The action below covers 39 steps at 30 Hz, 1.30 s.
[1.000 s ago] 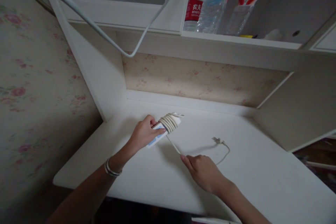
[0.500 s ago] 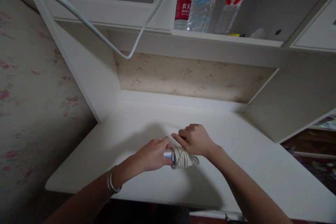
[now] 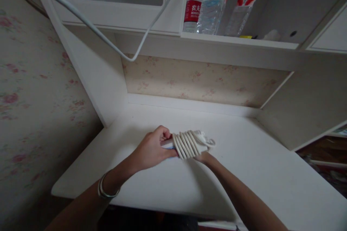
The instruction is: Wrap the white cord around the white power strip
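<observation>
A white power strip (image 3: 167,144) with its off-white cord (image 3: 185,145) wound several times around it is held above the desk. My left hand (image 3: 153,148) grips its left end, thumb below and curled fingers above. A loop of cord and what looks like the plug (image 3: 202,136) stick out at the right end. My right hand (image 3: 202,156) is mostly hidden behind and under the bundle; only its wrist side shows, so its fingers cannot be seen.
A white desk (image 3: 146,184) lies below. Plastic bottles (image 3: 213,7) stand on the shelf (image 3: 238,40) above. A thick white cable (image 3: 103,38) hangs across the upper left. Flowered wallpaper (image 3: 27,108) covers the left wall.
The wrapped bundle has risen and turned, its right end now higher. My right hand has gone from above the bundle to behind and under it. My left hand has moved slightly left and up.
</observation>
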### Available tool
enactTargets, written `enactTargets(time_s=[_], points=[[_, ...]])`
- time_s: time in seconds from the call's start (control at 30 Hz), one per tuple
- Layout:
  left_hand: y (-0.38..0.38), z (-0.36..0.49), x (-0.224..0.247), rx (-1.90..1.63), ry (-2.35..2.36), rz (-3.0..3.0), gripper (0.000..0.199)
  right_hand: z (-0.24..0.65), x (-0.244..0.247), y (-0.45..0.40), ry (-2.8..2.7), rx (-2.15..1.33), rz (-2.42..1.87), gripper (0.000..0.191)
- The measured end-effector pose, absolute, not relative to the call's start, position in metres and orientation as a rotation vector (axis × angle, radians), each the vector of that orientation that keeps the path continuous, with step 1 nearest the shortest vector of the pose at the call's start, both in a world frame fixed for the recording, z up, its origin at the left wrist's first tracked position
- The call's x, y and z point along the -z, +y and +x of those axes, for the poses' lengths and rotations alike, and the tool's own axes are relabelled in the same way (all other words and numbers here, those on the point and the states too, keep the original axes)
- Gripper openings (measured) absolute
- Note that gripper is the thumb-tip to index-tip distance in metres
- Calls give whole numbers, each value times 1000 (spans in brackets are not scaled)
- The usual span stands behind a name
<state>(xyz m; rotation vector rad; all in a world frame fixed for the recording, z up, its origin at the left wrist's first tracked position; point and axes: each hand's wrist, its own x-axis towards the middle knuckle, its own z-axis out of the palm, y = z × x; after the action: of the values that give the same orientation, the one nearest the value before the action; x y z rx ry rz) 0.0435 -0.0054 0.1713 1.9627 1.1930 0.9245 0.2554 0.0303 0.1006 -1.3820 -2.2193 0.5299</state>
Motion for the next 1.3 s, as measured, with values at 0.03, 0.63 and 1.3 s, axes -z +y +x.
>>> enactTargets(time_s=[0.03, 0.63, 1.3], points=[[2, 40, -169, -999, 1227, 1920, 44, 258, -97, 22, -2239, -594, -1395, 66], [12, 53, -118, -663, 1346, 2212, 31, 248, -172, -14, -2631, 360, -1198, 44], [-33, 43, -156, -478, 832, 1842, 51, 245, -131, 47, -2214, -749, -1458, 67]])
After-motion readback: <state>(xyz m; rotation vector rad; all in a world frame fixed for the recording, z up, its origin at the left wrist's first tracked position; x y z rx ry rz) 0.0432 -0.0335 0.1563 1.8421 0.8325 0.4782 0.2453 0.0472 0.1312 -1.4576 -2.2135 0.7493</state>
